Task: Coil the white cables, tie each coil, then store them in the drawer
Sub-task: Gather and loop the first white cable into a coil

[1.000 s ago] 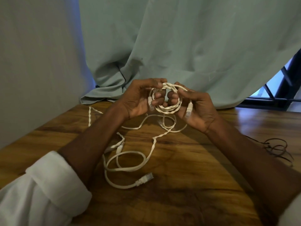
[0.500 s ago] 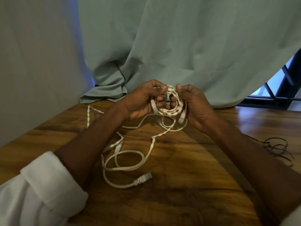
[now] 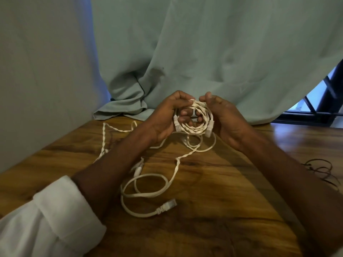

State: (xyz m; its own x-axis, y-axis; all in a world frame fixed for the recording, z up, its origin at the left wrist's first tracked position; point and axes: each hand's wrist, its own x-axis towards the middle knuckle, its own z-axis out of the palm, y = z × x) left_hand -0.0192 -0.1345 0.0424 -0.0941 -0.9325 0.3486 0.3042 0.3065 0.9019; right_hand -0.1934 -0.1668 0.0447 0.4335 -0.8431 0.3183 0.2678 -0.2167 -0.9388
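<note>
A small coil of white cable (image 3: 201, 125) is held up above the wooden table (image 3: 222, 210). My left hand (image 3: 167, 115) grips its left side, fingers curled through the ring, and my right hand (image 3: 222, 115) grips the right side with the thumb on top. Two white plugs stick out at the coil's lower edges. Loose white cables (image 3: 148, 186) lie tangled on the table below, one ending in a plug (image 3: 167, 207) near the front. A thin twisted white strand (image 3: 104, 138) trails off to the left. No drawer is in view.
A pale green curtain (image 3: 204, 52) hangs behind the table and bunches on its far edge. A grey wall stands at the left. Thin dark wires (image 3: 321, 167) lie at the table's right side. A dark window frame shows at far right.
Both hands have turned and squeezed the coil tighter. My right thumb has come up over the top of the ring, and the plug on the right has swung lower.
</note>
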